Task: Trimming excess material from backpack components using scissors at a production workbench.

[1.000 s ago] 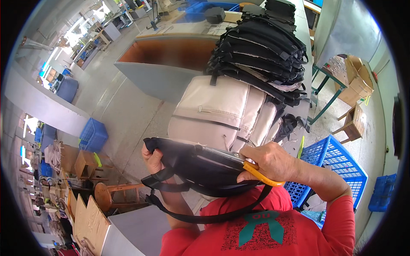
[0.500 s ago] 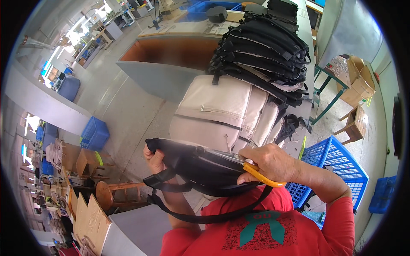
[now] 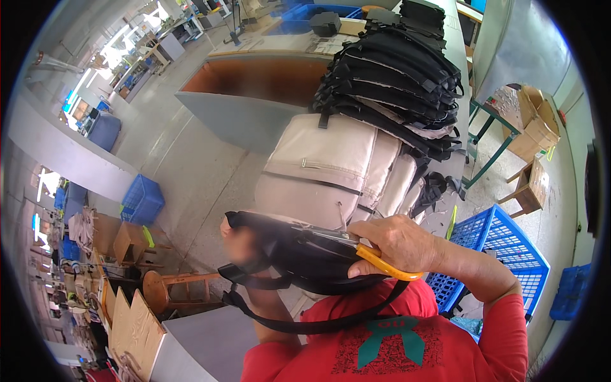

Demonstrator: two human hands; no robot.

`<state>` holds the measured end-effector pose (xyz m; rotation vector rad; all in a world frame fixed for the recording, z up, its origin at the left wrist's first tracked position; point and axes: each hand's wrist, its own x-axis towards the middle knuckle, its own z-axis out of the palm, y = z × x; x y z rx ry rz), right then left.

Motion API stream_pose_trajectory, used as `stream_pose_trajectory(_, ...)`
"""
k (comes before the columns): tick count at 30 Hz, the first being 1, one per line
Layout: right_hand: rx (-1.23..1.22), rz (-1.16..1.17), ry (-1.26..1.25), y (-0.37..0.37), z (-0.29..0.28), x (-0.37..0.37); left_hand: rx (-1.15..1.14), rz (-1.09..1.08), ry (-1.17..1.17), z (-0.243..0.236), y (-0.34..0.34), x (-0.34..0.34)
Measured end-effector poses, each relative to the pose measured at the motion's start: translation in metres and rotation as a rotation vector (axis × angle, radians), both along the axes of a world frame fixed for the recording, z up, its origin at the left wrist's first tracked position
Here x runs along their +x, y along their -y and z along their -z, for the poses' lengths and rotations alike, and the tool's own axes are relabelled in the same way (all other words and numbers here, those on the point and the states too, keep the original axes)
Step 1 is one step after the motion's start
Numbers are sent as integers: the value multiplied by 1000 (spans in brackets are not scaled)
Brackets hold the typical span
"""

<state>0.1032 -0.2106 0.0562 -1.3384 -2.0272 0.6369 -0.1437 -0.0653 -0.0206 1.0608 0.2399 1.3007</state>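
My right hand (image 3: 400, 240) is closed around orange-handled scissors (image 3: 385, 266). Their metal blades point left and lie along the upper edge of a black backpack (image 3: 312, 254). At that bag's left end, my left hand (image 3: 239, 243) grips the fabric, its fingers smeared by blur. A long black strap (image 3: 305, 326) loops down from the bag across my red shirt. Just beyond the bag, several beige backpacks (image 3: 318, 153) stand packed together on the table, with black straps at their right side.
Behind the beige bags rises a tall stack of black backpacks (image 3: 391, 83). An open grey bin (image 3: 235, 108) with a brown inside stands at the far left. Right of me are a blue crate (image 3: 493, 245) and a wooden stool (image 3: 529, 186). A round stool (image 3: 154, 291) stands left.
My right hand and the scissors have shifted slightly left along the bag's edge. My left hand has moved a little right and blurred.
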Motion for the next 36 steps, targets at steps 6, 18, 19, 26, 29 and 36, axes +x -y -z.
stream_pose_trajectory(6,-15,-18,16,2,-2,-3,-26,-13,18,1,5,-3)
stream_pose_trajectory(18,-31,-31,10,-8,2,-9,-98,-16,-29,-5,16,9)
stream_pose_trajectory(19,-27,-41,-28,-9,4,-8,-94,-19,-26,-3,17,9)
stream_pose_trajectory(26,25,9,-102,-17,-14,-6,-59,69,-68,-8,20,19)
stream_pose_trajectory(29,-85,51,-69,-18,-12,-1,-105,24,-77,-33,34,36)
stream_pose_trajectory(36,-267,500,-511,59,-4,63,-89,292,-534,-108,58,142)
